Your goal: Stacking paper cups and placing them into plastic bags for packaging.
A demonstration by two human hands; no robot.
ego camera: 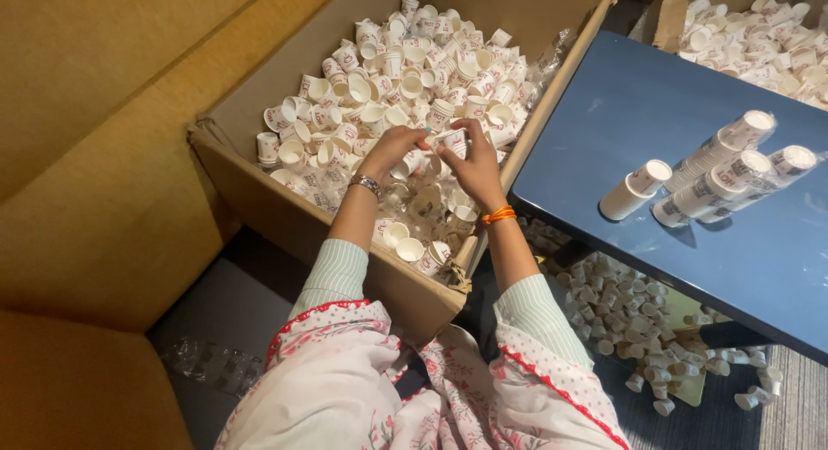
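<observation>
Both my hands reach into a large cardboard box (259,200) filled with several small white paper cups (414,79). My left hand (392,148), with a metal bracelet on the wrist, pinches a short stack of cups. My right hand (473,161), with an orange thread on the wrist, grips the same stack of cups (452,140) from the other side. The two hands meet over the middle of the box.
A blue table (621,114) stands to the right with three long stacks of nested cups (729,170) and a short stack (634,190) lying on it. Loose cups (630,321) litter the floor below. Another box of cups (759,36) sits at the top right. A cardboard sheet (95,157) lies left.
</observation>
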